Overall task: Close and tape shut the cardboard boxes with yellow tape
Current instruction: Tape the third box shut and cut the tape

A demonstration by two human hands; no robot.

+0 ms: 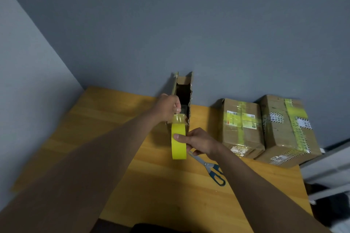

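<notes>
Left hand (168,108) pinching tape end at open box (182,98), right hand (198,143) gripping yellow tape roll (178,143); unrolling wants steady tension, strip centred along the seam

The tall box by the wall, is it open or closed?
Open. The tall box has flaps standing apart, and its dark inside shows between them. The left hand pinches tape at its near end.
</notes>
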